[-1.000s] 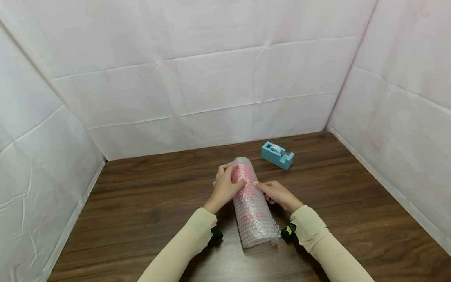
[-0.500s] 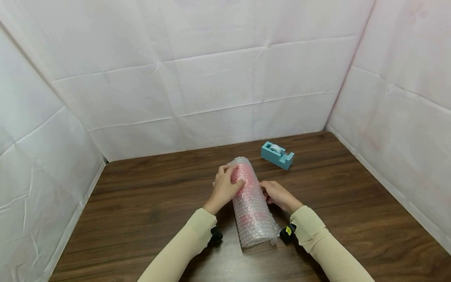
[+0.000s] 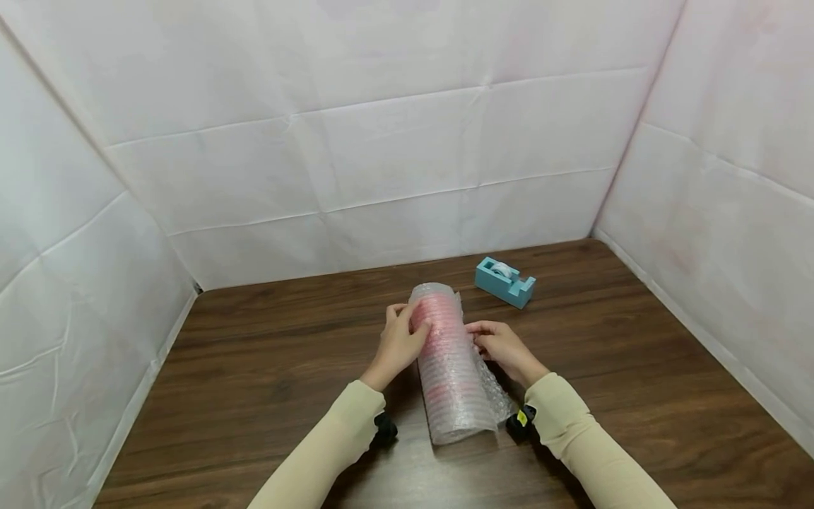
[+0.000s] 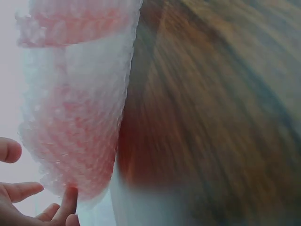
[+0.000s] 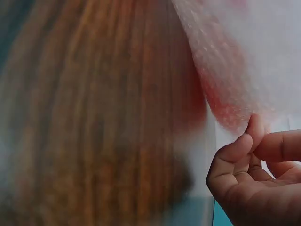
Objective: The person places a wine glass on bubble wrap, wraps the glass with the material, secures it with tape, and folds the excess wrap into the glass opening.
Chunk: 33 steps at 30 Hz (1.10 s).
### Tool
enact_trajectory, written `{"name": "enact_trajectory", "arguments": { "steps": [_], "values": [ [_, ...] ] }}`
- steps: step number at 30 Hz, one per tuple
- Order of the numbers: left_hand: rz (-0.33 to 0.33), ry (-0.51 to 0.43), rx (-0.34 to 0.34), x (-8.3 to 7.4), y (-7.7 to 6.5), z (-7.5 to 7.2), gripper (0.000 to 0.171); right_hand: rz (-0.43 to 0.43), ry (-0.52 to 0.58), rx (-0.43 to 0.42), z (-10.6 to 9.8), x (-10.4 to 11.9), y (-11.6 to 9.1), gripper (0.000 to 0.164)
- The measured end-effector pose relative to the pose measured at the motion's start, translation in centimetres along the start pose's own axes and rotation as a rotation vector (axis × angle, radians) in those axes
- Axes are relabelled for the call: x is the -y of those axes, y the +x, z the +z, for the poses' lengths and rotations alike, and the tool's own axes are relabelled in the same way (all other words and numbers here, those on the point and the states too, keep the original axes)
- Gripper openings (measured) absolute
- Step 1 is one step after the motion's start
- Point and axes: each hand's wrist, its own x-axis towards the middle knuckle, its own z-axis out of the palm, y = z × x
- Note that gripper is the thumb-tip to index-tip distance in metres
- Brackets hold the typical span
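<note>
A cylinder of clear bubble wrap [image 3: 454, 396] with something pink-red showing through lies lengthwise on the wooden table. On its upper left side my left hand [image 3: 399, 343] holds it, thumb on top and fingers bent at the left flank. One fingertip [image 4: 70, 200] presses the wrap in the left wrist view. At the right side, my right hand [image 3: 505, 351] pinches the loose edge of the wrap between thumb and fingers [image 5: 254, 132]. A loose flap of bubble wrap [image 3: 494, 392] stands away from the cylinder, running down toward the right wrist.
Behind and right of the cylinder stands a light-blue tape dispenser [image 3: 505, 283] holding a roll of clear tape. White sheet walls [image 3: 381, 170] rise along the back and both sides of the dark wooden table [image 3: 286, 339].
My right hand has slipped from the top of the wrap to its right side and drawn the edge out, so the flap now stands loose. The left hand has shifted slightly left.
</note>
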Motion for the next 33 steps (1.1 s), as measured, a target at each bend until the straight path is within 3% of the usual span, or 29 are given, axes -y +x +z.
{"name": "enact_trajectory", "arguments": {
  "steps": [7, 19, 28, 33],
  "values": [
    [-0.048, -0.063, 0.014, 1.0, -0.4, -0.6, 0.054, -0.063, 0.042, 0.073, 0.4, 0.4, -0.1, 0.036],
    [-0.109, -0.127, -0.021, 2.1, -0.7, -1.5, 0.054, -0.142, -0.032, 0.141, 2.2, 1.3, -0.2, 0.038],
    [-0.170, -0.166, 0.052, 3.1, -1.2, -2.7, 0.064, -0.222, -0.087, 0.156, 4.1, 1.7, -0.2, 0.042],
    [-0.203, -0.235, 0.093, 3.7, -1.5, -3.3, 0.074, -0.233, -0.133, 0.164, 4.8, 1.9, -0.3, 0.046]
  ]
}}
